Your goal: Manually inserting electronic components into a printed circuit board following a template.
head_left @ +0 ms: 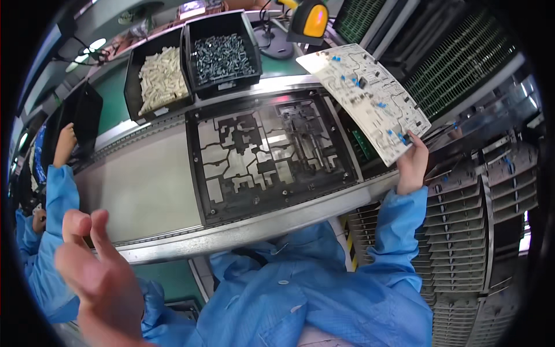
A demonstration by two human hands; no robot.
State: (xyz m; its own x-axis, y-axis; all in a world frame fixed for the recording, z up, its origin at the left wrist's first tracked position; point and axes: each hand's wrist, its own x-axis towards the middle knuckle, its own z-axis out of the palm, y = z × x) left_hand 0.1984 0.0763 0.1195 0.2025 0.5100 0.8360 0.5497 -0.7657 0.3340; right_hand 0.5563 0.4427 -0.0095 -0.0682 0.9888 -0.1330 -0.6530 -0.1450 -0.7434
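Note:
My right hand [412, 166] grips the lower corner of a white circuit board [370, 95], which is held tilted over the right side of the line. Small blue and black components dot the board's face. Raised at the lower left, close to the camera, my left hand [101, 277] is empty, its fingers bent and apart. Between the hands, a black fixture frame [202, 199] with an irregular pattern of cut-outs lies on the conveyor [133, 196]. Neither hand touches it.
Behind the fixture stand a black bin of cream-coloured parts [162, 81] and a bin of small dark parts [225, 58]. A yellow-and-black scanner [312, 22] is on a stand beyond. Slotted racks [451, 231] fill the right. A co-worker's hand [65, 144] touches a black bin at left.

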